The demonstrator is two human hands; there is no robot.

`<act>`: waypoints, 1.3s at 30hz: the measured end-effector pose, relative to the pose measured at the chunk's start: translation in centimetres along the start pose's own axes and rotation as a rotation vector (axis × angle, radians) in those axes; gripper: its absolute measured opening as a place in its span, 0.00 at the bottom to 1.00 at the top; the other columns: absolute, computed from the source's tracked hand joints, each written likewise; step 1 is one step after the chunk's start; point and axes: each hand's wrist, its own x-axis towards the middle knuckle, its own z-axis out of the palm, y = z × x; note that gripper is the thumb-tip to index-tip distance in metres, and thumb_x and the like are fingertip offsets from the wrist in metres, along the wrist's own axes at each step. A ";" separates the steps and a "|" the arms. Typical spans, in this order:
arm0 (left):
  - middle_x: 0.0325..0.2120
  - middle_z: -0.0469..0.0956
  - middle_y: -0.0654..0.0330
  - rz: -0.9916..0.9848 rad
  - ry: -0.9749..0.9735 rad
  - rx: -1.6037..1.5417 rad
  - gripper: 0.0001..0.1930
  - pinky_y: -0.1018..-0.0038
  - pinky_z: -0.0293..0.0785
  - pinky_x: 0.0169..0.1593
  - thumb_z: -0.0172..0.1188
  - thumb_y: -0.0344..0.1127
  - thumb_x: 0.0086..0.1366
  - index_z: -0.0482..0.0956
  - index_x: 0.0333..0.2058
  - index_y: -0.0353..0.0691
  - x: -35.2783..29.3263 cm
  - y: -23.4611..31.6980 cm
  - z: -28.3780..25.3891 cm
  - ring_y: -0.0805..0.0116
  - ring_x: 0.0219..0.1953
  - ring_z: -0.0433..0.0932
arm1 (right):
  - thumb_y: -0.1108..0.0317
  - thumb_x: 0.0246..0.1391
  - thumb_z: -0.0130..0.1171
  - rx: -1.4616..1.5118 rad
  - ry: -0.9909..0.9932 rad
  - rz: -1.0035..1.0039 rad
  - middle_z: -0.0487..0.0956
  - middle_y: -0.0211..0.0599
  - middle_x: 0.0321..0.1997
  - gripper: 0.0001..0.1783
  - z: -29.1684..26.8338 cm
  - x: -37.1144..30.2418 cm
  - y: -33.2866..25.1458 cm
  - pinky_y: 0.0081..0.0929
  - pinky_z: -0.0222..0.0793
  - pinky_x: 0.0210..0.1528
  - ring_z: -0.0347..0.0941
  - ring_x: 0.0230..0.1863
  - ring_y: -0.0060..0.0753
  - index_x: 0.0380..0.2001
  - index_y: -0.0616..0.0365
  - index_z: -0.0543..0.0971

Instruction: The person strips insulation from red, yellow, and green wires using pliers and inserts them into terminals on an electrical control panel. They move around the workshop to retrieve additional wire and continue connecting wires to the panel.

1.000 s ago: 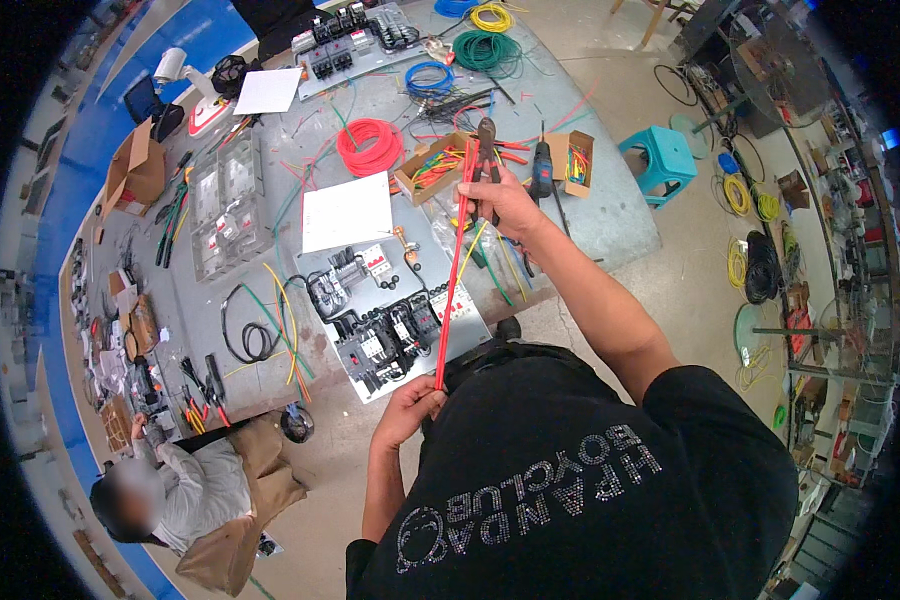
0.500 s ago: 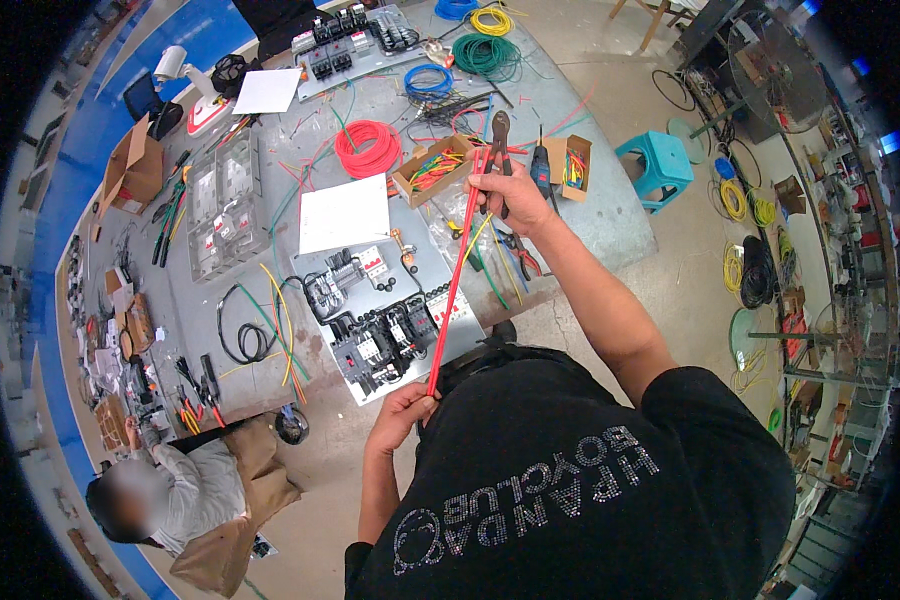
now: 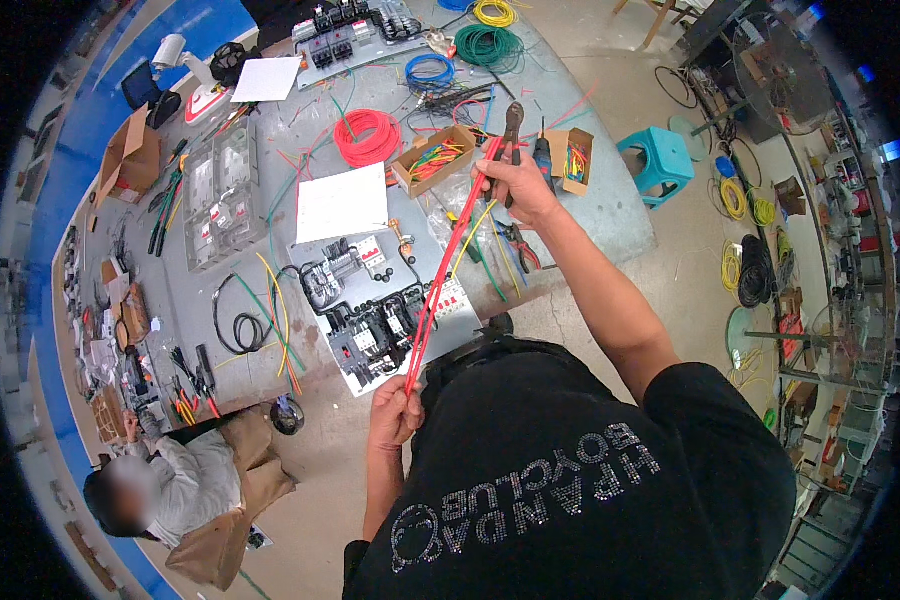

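Several red wires [image 3: 433, 308] stretch in a slanting bundle between my two hands. My left hand [image 3: 395, 412], close to my waist, is closed on their lower end. Over the table, my right hand [image 3: 520, 188] grips their upper end together with dark-handled cable cutters [image 3: 513, 122], whose head points away from me. Beneath the wires lies a metal panel [image 3: 369, 390] at the table's near edge. It carries black contactors [image 3: 367, 342], small white breakers and black wiring. A white paper sheet [image 3: 342, 208] covers the panel's far part.
Beyond the sheet lies a red wire coil [image 3: 367, 138]. Two open cardboard boxes of coloured wire pieces [image 3: 436, 160] flank my right hand. A clear compartment case [image 3: 220, 195] is at left. A teal stool [image 3: 656, 168] stands right of the table. A co-worker [image 3: 185, 490] sits at lower left.
My left hand has shifted slightly left, and my right hand a little right. The red wires, earlier close together, now show as separate strands.
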 end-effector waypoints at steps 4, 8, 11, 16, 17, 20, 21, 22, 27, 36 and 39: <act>0.18 0.74 0.63 0.090 0.039 -0.040 0.21 0.80 0.62 0.17 0.60 0.48 0.68 0.76 0.44 0.33 0.0 -1.4 -0.1 0.77 0.11 0.65 | 0.71 0.58 0.62 -0.003 0.027 -0.003 0.78 0.36 0.33 0.15 0.0 0.0 0.2 0.27 0.70 0.33 0.72 0.29 0.24 0.46 0.53 0.70; 0.19 0.74 0.64 0.164 0.102 -0.104 0.23 0.81 0.63 0.17 0.60 0.52 0.68 0.75 0.46 0.34 0.2 -1.6 1.0 0.77 0.11 0.64 | 0.72 0.57 0.62 -0.020 0.054 -0.014 0.78 0.38 0.34 0.16 -0.3 -0.1 0.5 0.26 0.69 0.32 0.72 0.29 0.26 0.46 0.54 0.70; 0.24 0.76 0.64 0.172 0.108 -0.167 0.28 0.82 0.67 0.20 0.62 0.54 0.66 0.72 0.52 0.35 0.6 -2.5 -0.3 0.78 0.15 0.68 | 0.72 0.57 0.63 -0.049 0.081 -0.038 0.79 0.39 0.33 0.16 -1.2 0.3 1.1 0.26 0.69 0.32 0.73 0.28 0.27 0.47 0.56 0.70; 0.30 0.78 0.64 0.185 0.171 -0.238 0.35 0.83 0.75 0.27 0.66 0.53 0.62 0.67 0.60 0.36 0.9 -2.0 0.8 0.80 0.22 0.74 | 0.73 0.57 0.63 -0.054 0.110 -0.070 0.79 0.40 0.33 0.16 -0.9 0.1 1.4 0.26 0.69 0.32 0.74 0.29 0.28 0.46 0.58 0.71; 0.31 0.78 0.64 0.188 0.145 -0.250 0.37 0.83 0.76 0.29 0.68 0.52 0.61 0.66 0.61 0.36 0.9 -2.0 0.8 0.80 0.24 0.74 | 0.72 0.57 0.63 -0.061 0.112 -0.080 0.79 0.39 0.33 0.15 -1.3 0.4 1.5 0.26 0.70 0.32 0.74 0.29 0.27 0.45 0.57 0.71; 0.30 0.78 0.63 0.184 0.144 -0.201 0.35 0.82 0.75 0.29 0.69 0.50 0.61 0.69 0.60 0.35 1.1 -1.8 0.9 0.79 0.25 0.74 | 0.73 0.57 0.63 -0.083 0.146 -0.079 0.79 0.38 0.33 0.13 -2.2 0.7 2.3 0.26 0.71 0.33 0.74 0.29 0.26 0.44 0.56 0.71; 0.30 0.77 0.63 0.199 0.125 -0.217 0.34 0.82 0.74 0.29 0.69 0.49 0.61 0.69 0.59 0.35 1.1 -1.6 1.0 0.79 0.25 0.73 | 0.74 0.58 0.62 -0.086 0.134 -0.059 0.78 0.38 0.33 0.13 -2.0 0.7 2.3 0.26 0.71 0.33 0.73 0.29 0.26 0.44 0.56 0.71; 0.29 0.77 0.63 0.214 0.105 -0.232 0.33 0.82 0.74 0.29 0.69 0.48 0.61 0.69 0.59 0.34 1.1 -1.4 1.3 0.79 0.24 0.73 | 0.74 0.58 0.62 -0.058 0.124 -0.076 0.78 0.38 0.33 0.13 -1.8 0.7 2.5 0.25 0.71 0.33 0.73 0.29 0.25 0.44 0.56 0.71; 0.27 0.76 0.61 0.224 0.055 -0.294 0.27 0.81 0.71 0.28 0.66 0.39 0.63 0.72 0.57 0.33 1.3 -0.9 2.0 0.78 0.22 0.70 | 0.73 0.58 0.62 -0.014 0.152 -0.050 0.79 0.36 0.34 0.14 -1.7 0.0 2.4 0.25 0.71 0.33 0.73 0.29 0.24 0.47 0.56 0.72; 0.22 0.74 0.61 0.112 0.025 -0.066 0.22 0.76 0.62 0.25 0.62 0.33 0.64 0.75 0.56 0.35 1.1 -0.9 2.4 0.76 0.18 0.65 | 0.73 0.57 0.62 0.022 0.168 -0.071 0.79 0.40 0.33 0.15 -2.3 0.6 2.7 0.28 0.71 0.31 0.74 0.28 0.29 0.46 0.56 0.71; 0.21 0.73 0.62 0.092 -0.036 -0.043 0.21 0.78 0.60 0.24 0.63 0.34 0.63 0.77 0.55 0.36 1.2 -0.6 2.2 0.77 0.18 0.65 | 0.73 0.58 0.62 0.093 0.083 -0.032 0.79 0.41 0.33 0.15 -2.3 0.4 2.3 0.26 0.70 0.31 0.73 0.28 0.28 0.47 0.57 0.72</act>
